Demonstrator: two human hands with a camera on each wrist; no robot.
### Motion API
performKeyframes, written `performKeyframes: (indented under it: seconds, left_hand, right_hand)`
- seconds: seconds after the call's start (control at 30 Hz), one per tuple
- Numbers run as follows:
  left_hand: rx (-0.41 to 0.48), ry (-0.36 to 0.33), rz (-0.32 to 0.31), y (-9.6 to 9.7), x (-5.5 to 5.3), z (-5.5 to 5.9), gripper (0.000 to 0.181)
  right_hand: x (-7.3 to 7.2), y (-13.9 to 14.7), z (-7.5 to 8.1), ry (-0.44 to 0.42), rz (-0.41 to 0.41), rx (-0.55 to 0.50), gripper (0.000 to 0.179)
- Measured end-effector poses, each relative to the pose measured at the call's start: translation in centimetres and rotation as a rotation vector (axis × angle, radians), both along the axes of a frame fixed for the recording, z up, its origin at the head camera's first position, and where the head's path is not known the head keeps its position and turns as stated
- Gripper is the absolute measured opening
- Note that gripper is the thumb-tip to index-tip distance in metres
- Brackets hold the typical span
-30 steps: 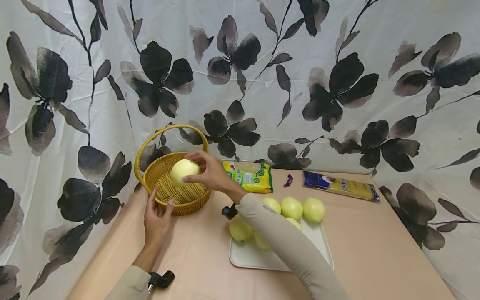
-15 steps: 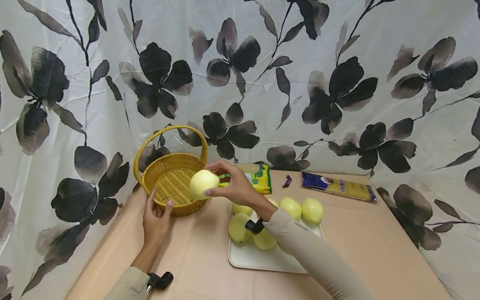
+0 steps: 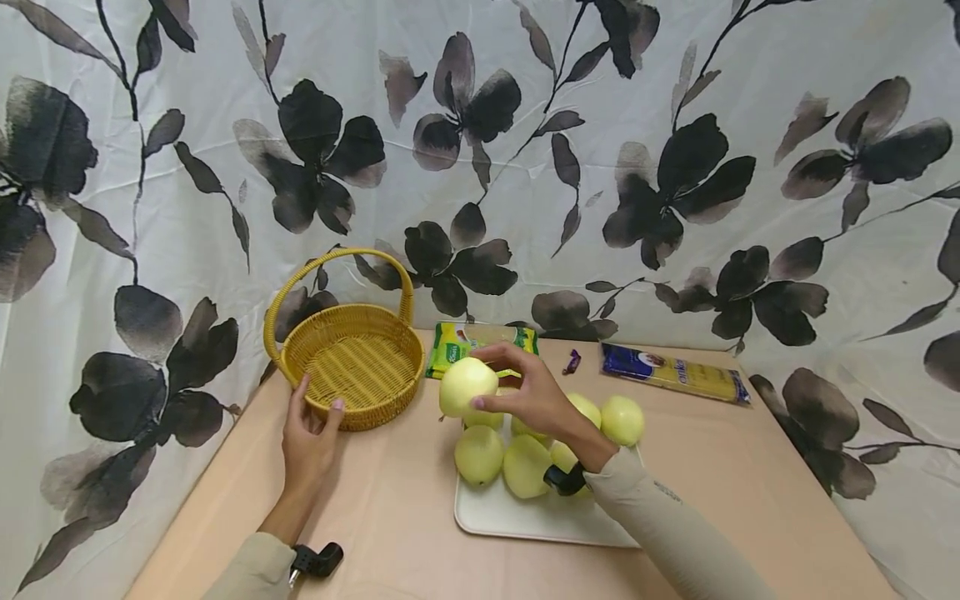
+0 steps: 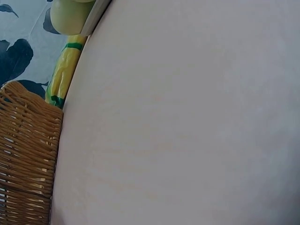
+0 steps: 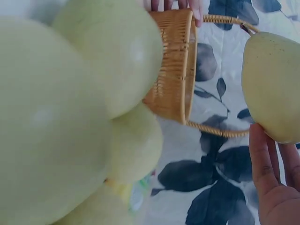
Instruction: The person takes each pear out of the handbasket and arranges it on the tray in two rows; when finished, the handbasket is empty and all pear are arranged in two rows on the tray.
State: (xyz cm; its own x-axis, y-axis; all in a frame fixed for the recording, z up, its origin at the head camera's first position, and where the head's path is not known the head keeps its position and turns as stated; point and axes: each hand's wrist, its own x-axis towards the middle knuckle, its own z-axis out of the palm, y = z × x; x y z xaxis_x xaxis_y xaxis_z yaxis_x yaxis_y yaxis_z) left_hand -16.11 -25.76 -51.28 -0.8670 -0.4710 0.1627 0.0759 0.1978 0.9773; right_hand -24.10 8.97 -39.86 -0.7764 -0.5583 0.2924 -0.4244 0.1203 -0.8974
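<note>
A yellow wicker basket (image 3: 352, 362) with a tall arched handle stands at the left, its woven floor showing bare. My left hand (image 3: 309, 446) holds its near left side, thumb and fingers spread against the wall by the rim. My right hand (image 3: 528, 392) pinches a pale yellow-green pear (image 3: 468, 387) between thumb and fingers, raised over the tray's far left corner. The stem shows on this pear in the right wrist view. Below the right hand, several more pears (image 3: 478, 455) lie on a white tray (image 3: 517, 518), partly hidden by hand and sleeve.
Behind the tray lies a yellow-green food packet (image 3: 450, 346), partly covered by the right hand. A small purple wrapped sweet (image 3: 572, 361) and a long blue-and-yellow packet (image 3: 675, 375) lie farther right. A floral curtain (image 3: 555, 167) hangs behind the table (image 3: 750, 483).
My right hand has carried the pear out from over the basket, rightward to above the tray's far left. The left hand and basket have stayed in place.
</note>
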Motion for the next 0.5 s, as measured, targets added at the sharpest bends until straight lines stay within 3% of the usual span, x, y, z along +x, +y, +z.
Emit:
performKeyframes:
  seconds: [0.5]
  left_hand:
    - [-0.011, 0.013, -0.027, -1.6, 0.5, 0.2, 0.078]
  right_hand:
    - [3.6, 6.4, -0.8, -0.082, -0.127, 0.03, 0.059]
